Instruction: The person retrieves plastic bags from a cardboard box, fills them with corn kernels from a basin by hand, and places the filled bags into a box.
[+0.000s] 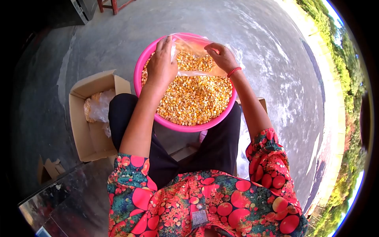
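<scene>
Over the pink basin (138, 77), the clear bag (194, 48) stretches left to right between the left hand (161, 65) and right hand (223, 58), fingers clamped on its opposite sides. Corn kernels (194, 99) lie below it and bodyward; both hands about equally near.

I wore a loose shirt (233, 193) printed with red and pink rounds over dark green, with sleeves (270, 166) in the same pattern. A silvery rectangle (200, 218) sat on its front. My trousers (223, 152) were black, and a red beaded bracelet (234, 71) circled my right wrist (238, 80).
</scene>
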### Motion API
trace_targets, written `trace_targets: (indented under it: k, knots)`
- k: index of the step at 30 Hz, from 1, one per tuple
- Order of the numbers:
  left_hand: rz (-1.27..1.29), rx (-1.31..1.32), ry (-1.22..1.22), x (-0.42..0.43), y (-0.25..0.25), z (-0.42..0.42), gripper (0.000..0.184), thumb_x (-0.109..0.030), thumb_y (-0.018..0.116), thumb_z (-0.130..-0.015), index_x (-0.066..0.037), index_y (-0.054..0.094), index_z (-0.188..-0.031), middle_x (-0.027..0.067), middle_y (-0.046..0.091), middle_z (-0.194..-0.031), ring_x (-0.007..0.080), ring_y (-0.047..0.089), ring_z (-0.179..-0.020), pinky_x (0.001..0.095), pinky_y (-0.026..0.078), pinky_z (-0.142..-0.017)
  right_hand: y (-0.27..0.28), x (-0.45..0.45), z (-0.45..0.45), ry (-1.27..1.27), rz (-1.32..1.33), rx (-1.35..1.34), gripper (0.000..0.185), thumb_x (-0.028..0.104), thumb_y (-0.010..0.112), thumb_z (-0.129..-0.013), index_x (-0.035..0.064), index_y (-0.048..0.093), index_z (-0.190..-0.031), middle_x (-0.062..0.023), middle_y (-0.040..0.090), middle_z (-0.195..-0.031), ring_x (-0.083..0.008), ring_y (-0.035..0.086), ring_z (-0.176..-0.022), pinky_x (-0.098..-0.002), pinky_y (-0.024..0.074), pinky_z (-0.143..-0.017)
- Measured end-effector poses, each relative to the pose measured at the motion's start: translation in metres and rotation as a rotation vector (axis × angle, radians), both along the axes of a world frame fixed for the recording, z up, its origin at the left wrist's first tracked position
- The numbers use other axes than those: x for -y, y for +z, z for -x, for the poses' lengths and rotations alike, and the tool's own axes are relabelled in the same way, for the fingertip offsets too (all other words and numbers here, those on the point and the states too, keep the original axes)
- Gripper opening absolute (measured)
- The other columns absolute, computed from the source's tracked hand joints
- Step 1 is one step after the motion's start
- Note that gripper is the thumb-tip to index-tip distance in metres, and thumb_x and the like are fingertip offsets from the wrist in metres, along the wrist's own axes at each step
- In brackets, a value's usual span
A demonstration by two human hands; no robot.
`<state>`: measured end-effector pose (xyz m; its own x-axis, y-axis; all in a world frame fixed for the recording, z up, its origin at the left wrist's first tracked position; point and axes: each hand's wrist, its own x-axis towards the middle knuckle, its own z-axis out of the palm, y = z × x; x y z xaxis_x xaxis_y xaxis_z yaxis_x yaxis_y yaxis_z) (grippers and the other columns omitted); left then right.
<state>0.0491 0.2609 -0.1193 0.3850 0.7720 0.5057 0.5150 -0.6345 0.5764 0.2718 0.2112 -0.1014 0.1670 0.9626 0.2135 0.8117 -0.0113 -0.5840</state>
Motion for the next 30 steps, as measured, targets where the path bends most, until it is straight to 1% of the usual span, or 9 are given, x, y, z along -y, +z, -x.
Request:
trace_targets:
  k: [3,7,11,13,17,18,22,24,30]
  knots:
    - [0.039,-0.005,-0.011,0.003,0.005,-0.002,0.071,0.0,0.058,-0.071,-0.005,0.03,-0.137,0.0167,0.042,-0.132,0.0361,0.054,-0.105,0.0425,0.05,-0.084,0.015,0.018,0.011,0.1,-0.002,-0.082,0.018,0.013,0.056,-0.086,0.0027,0.066,-0.096,-0.009,0.068,-0.09,-0.0168,0.063,-0.082,-0.0292,0.0495,-0.073]
    - [0.041,0.018,-0.02,0.007,0.01,-0.001,0.072,0.0,0.058,-0.07,-0.005,0.03,-0.137,0.0168,0.041,-0.133,0.0363,0.054,-0.105,0.0424,0.05,-0.084,0.037,0.065,0.067,0.359,0.191,-0.505,0.015,0.01,0.055,-0.088,0.0009,0.062,-0.099,-0.0072,0.064,-0.09,-0.0158,0.061,-0.085,-0.0313,0.0484,-0.077]
    - [0.074,-0.002,-0.032,0.01,0.011,0.001,0.074,0.0,0.059,-0.07,-0.005,0.029,-0.137,0.0172,0.041,-0.133,0.0366,0.053,-0.107,0.0421,0.049,-0.085,0.001,0.088,0.077,0.687,0.054,-0.057,0.023,0.013,0.061,-0.081,0.0068,0.062,-0.103,-0.0119,0.061,-0.098,-0.0282,0.058,-0.095,-0.0376,0.0458,-0.085]
    - [0.07,0.009,-0.048,0.011,0.009,0.002,0.074,0.0,0.059,-0.07,-0.005,0.029,-0.137,0.0175,0.041,-0.133,0.0368,0.053,-0.108,0.0422,0.049,-0.086,-0.019,0.094,0.069,0.424,-0.063,0.325,0.03,0.02,0.062,-0.081,0.0105,0.06,-0.109,-0.0119,0.055,-0.111,-0.0302,0.051,-0.106,-0.0422,0.0404,-0.09]
    - [0.11,0.027,-0.073,0.011,0.008,0.003,0.076,-0.001,0.059,-0.071,-0.007,0.027,-0.139,0.0195,0.041,-0.134,0.0361,0.046,-0.116,0.0401,0.043,-0.094,-0.044,0.101,0.055,0.326,0.05,0.362,0.035,0.02,0.06,-0.081,0.012,0.056,-0.114,-0.0116,0.052,-0.116,-0.0296,0.049,-0.109,-0.0423,0.037,-0.092]
    - [0.166,0.046,-0.088,0.012,0.009,0.003,0.077,-0.002,0.06,-0.071,-0.007,0.026,-0.14,0.0205,0.041,-0.135,0.035,0.041,-0.124,0.0379,0.037,-0.101,-0.046,0.101,0.056,0.344,0.024,0.324,0.026,0.019,0.058,-0.083,0.0102,0.058,-0.107,-0.0121,0.054,-0.108,-0.0298,0.052,-0.103,-0.0416,0.0406,-0.087]
    - [0.189,0.036,-0.1,0.014,0.012,0.002,0.078,-0.002,0.06,-0.071,-0.008,0.025,-0.141,0.0207,0.04,-0.136,0.0351,0.04,-0.125,0.038,0.037,-0.102,-0.06,0.092,0.052,0.372,0.002,0.237,0.015,0.016,0.057,-0.084,0.0065,0.059,-0.095,-0.0126,0.056,-0.095,-0.0299,0.056,-0.092,-0.0396,0.0456,-0.076]
    - [0.213,0.029,-0.112,0.015,0.014,0.002,0.079,-0.002,0.06,-0.071,-0.007,0.023,-0.141,0.0208,0.038,-0.137,0.035,0.039,-0.125,0.0379,0.037,-0.102,-0.062,0.087,0.053,0.342,-0.001,0.247,0.013,0.019,0.058,-0.084,0.0056,0.057,-0.084,-0.0115,0.056,-0.084,-0.0295,0.059,-0.076,-0.0385,0.0482,-0.064]
    - [0.178,0.021,-0.089,0.012,0.012,0.003,0.079,0.001,0.058,-0.07,-0.007,0.024,-0.141,0.0208,0.039,-0.136,0.0353,0.04,-0.124,0.0379,0.037,-0.102,-0.056,0.075,0.058,0.281,-0.087,0.101,0.014,0.018,0.057,-0.085,0.0045,0.057,-0.082,-0.0144,0.057,-0.07,-0.032,0.058,-0.065,-0.0402,0.0473,-0.059]
